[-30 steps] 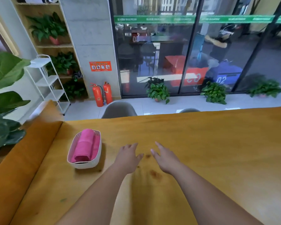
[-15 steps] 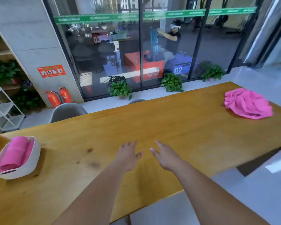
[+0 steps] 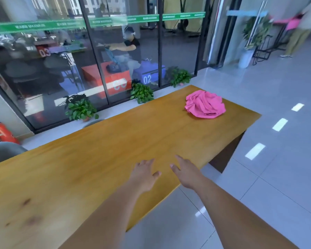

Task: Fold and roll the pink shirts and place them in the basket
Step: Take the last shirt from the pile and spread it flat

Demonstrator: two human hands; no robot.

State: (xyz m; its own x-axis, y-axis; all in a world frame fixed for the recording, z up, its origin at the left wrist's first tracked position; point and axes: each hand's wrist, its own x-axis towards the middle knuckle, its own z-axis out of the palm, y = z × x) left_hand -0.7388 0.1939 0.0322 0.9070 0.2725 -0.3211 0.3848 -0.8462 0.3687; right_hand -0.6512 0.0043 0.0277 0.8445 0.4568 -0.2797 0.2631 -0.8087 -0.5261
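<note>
A crumpled pink shirt (image 3: 205,106) lies near the worktop's (image 3: 101,159) far right corner, well apart from both hands. Left hand (image 3: 144,175) and right hand (image 3: 186,174) hover spread and empty over the near edge. Best to reach across, grip the shirt by its shoulders, and drag it to bare wood for flattening.

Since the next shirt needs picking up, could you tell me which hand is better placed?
Probably the right hand: the crumpled shirt lies far right; the left hand sits farther away.
</note>
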